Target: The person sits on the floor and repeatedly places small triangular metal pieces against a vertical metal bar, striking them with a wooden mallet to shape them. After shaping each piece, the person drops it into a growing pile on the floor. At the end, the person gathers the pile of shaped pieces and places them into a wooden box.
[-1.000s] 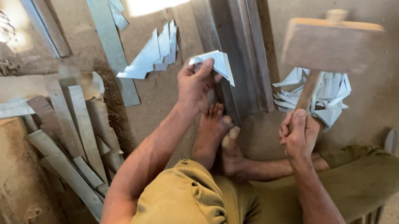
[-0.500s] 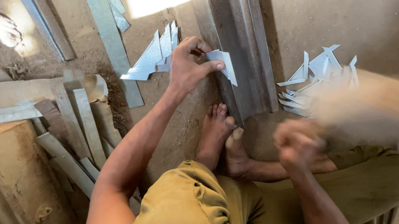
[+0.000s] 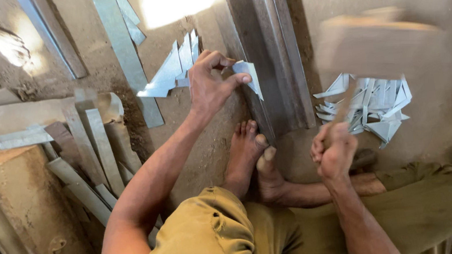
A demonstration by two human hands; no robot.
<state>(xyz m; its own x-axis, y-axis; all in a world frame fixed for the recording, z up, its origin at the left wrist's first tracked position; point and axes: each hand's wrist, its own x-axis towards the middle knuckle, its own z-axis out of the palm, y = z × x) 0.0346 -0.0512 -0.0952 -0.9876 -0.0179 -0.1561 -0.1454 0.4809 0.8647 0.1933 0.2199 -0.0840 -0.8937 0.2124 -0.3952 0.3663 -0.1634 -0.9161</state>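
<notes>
1 view only, head camera, looking down at you seated on the dirt floor. Your left hand [image 3: 212, 88] is stretched forward, fingers and thumb pinched on a small bent sheet-metal piece [image 3: 248, 77]; the piece sticks out to the right of your fingertips and rests against the left edge of the long steel bar [image 3: 263, 52] running away from you. Your right hand [image 3: 333, 151] is closed in a fist around the handle of a wooden mallet [image 3: 375, 46]; the mallet head is raised above and right of the hand, motion-blurred, well apart from the metal piece. 2 bare feet [image 3: 253, 158] sit at the near end of the bar, between your hands. A pile of cut metal pieces [image 3: 371, 105] lies on the floor just beyond your right hand, under the blurred mallet. Another small cluster of metal offcuts [image 3: 172, 73] lies just left of your left hand. Metal strips [image 3: 90, 156] lean near a wooden block [image 3: 11, 219] at far left.
</notes>
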